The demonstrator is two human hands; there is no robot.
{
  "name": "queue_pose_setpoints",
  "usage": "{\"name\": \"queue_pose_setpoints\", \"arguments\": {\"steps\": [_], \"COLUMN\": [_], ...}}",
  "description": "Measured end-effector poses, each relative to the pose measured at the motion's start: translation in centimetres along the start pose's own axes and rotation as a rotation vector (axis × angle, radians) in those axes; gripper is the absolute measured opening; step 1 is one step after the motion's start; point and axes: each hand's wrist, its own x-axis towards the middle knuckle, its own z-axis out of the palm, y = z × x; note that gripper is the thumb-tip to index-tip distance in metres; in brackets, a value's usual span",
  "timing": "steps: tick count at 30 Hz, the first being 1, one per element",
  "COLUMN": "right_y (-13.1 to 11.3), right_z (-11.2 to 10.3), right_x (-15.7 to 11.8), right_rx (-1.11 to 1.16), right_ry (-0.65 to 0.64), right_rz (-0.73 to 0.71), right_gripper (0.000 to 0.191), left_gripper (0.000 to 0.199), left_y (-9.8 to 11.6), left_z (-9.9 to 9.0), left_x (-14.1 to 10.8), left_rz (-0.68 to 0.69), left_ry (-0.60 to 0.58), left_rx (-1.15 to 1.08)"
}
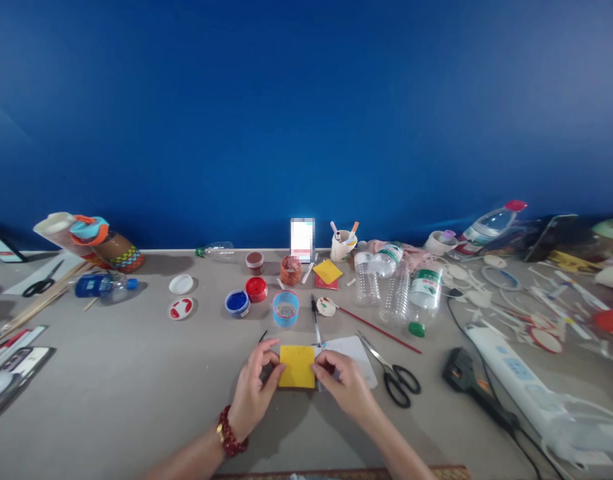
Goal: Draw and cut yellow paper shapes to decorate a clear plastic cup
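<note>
My left hand (pixel 256 387) and right hand (pixel 345 383) pinch opposite side edges of the yellow paper (pixel 297 367) at the frame's lower centre; uneven pulling could crease or tear it. Right of them, my wrist could catch the scissors (pixel 391 369) if I swing it outward. Farther up, near centre, a careless reach might tip the blue cup (pixel 285 311) or smear the open blue paint (pixel 237 303).

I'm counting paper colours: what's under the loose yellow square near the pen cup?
A flat red piece, probably paper, shows along the near edges of the yellow square. The square covers the rest, so anything else beneath is hidden.
</note>
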Motion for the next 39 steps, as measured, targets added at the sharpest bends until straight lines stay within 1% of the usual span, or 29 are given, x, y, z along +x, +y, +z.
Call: {"name": "queue_pose_setpoints", "arguments": {"steps": [3,8,15,19,25,31,34,36,39], "right_y": [0.0,-0.1,-0.2,0.0,0.5,0.8,0.7,0.5,0.1], "right_z": [0.1,0.1,-0.2,-0.3,-0.2,0.1,0.2,0.2,0.5], "right_x": [-0.1,-0.2,-0.2,-0.4,-0.5,-0.6,-0.7,-0.8,-0.9], "right_rx": [-0.005,-0.033,-0.122,-0.221,-0.340,-0.409,-0.433,-0.437,-0.437], "right_ry": [0.012,0.036,0.035,0.039,0.063,0.067,0.073,0.069,0.027], "right_rz": [0.005,-0.016,-0.052,-0.099,-0.183,-0.175,-0.172,-0.197,-0.278], "right_gripper": [0.022,0.021,0.020,0.018,0.015,0.017,0.018,0.017,0.012], "left_gripper": [0.034,0.034,0.033,0.031,0.031,0.035,0.034,0.034,0.035], "left_y": [0.1,0.1,-0.7,-0.8,0.0,-0.1,-0.2,-0.3,-0.4], "left_z": [0.0,0.1,0.2,0.2,0.2,0.2,0.2,0.3,0.3], "left_x": [-0.1,-0.1,-0.3,-0.2,-0.1,0.0,0.1,0.1,0.1], "left_rz": [-0.001,0.048,0.097,0.164,0.266,0.304,0.309,0.321,0.327], "left_ry": [-0.010,0.018,0.054,0.038,0.038,-0.027,-0.035,-0.039,-0.043], "left_rx": [0.006,0.028,0.113,0.229,0.344,0.440,0.472,0.497,0.536]}}
